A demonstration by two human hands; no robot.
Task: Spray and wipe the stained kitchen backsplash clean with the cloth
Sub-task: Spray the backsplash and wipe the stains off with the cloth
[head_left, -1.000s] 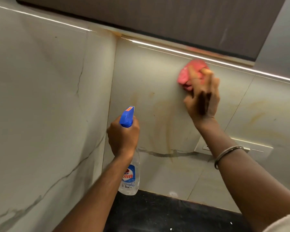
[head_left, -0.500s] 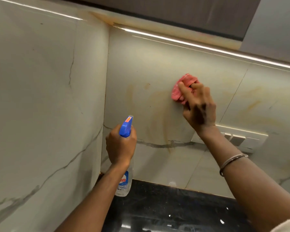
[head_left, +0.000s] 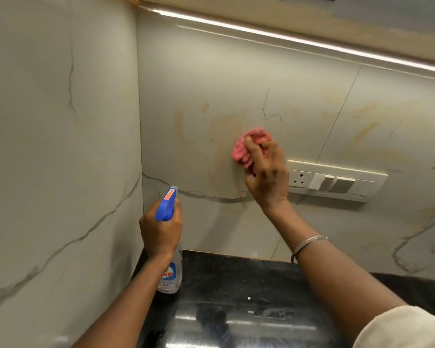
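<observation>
You are facing a corner of pale, grey-veined marble-look tile backsplash (head_left: pixel 211 79) lit by a light strip under the cabinet, with a glossy black worktop (head_left: pixel 236 277) below. Brownish-orange stains streak the back wall, thickest around the middle panel and again above the white switch and socket plate (head_left: pixel 337 180).

There is only the head view. Your right hand (head_left: pixel 266 174) is pressed to the wall with its fingers curled around a crumpled pink cloth (head_left: pixel 249 146), which bulges out above and to the left of your knuckles, flat against the stained patch. The cloth looks soft and limp, so it should bunch and slide easily; keep it wadded in the palm with your fingertips bearing down, or it will probably fold away from the tile. It sits just left of the socket, so mind moisture there.

Your left hand (head_left: pixel 161 229) is wrapped closed around the neck of a clear plastic spray bottle with a blue trigger head (head_left: pixel 167 204), nozzle aimed at the wall, base hanging just over the worktop. It looks light and rigid, possibly slick if wet; the neck is the place to hold it.
</observation>
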